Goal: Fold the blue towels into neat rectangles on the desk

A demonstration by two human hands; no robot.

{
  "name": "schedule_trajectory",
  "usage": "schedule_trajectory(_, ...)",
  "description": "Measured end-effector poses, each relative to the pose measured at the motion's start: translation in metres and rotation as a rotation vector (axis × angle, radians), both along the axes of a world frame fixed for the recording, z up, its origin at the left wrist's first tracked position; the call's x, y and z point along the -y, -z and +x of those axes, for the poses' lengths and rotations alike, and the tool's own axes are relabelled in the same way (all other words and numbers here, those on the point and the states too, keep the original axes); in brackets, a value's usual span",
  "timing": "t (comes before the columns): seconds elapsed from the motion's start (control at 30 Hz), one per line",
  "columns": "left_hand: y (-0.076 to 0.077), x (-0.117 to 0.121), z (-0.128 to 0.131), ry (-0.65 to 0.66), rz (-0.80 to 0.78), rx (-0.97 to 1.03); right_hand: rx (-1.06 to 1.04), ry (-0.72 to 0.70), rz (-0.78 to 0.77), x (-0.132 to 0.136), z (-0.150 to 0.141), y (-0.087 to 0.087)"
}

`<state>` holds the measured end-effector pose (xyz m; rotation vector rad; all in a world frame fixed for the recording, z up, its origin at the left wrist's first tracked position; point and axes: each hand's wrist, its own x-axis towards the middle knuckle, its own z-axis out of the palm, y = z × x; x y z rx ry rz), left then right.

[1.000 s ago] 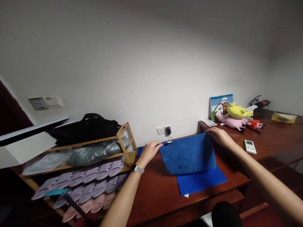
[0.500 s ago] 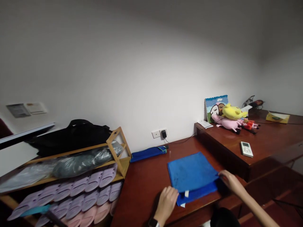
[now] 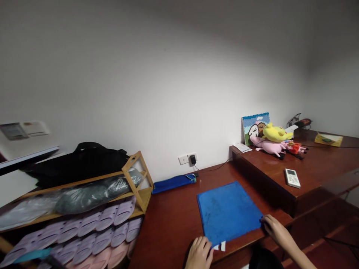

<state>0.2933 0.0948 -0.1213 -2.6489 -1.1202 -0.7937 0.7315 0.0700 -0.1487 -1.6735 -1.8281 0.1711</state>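
Your work surface is a reddish-brown wooden desk (image 3: pixel 165 228) set against a pale wall (image 3: pixel 168 93). To its left stands a wooden shoe rack (image 3: pixel 144 183) with rows of lilac slippers (image 3: pixel 108 216); to its right is a higher wooden top (image 3: pixel 319 168) carrying a white remote (image 3: pixel 292 178) and plush toys (image 3: pixel 275 140). A rolled blue fabric bundle (image 3: pixel 174 183) lies along the wall side of the desk, well apart from your hands.

Position of the blue cloth (image 3: pixel 230 213): it lies spread near the front edge of the desk, forward of your hands and between them, extending from its near edge toward the wall. It looks close to square, so no long axis can be told. White tags (image 3: pixel 223 246) project from the near edge, just beside your left hand.

Position of the hands: your left hand (image 3: pixel 199 254) is at the near left corner, your right hand (image 3: pixel 275 229) at the near right corner. Neither is clearly closer to the cloth; each is at its own corner.

State of the hands: left fingers bent and close together; right fingers curled inward at the corner. Whether either pinches the fabric cannot be told.
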Motion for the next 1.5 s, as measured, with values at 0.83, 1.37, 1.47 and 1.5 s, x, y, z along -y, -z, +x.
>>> schedule_trajectory(0.83,-0.037,-0.124,0.073,-0.292,-0.477,-0.122,0.271,0.161,-0.362,-0.159,-0.043,-0.029)
schedule_trajectory(1.37,0.003,-0.200,0.022,-0.497,-0.499,-0.163,0.292,0.136,-0.364,-0.219,-0.043,0.008)
schedule_trajectory(1.47,0.007,-0.194,-0.030,-0.542,-0.442,-0.180,0.303,0.140,-0.374,-0.218,-0.045,0.008)
schedule_trajectory(1.5,0.009,-0.191,-0.055,-0.575,-0.423,-0.182,0.305,0.144,-0.370,-0.218,-0.045,0.009)
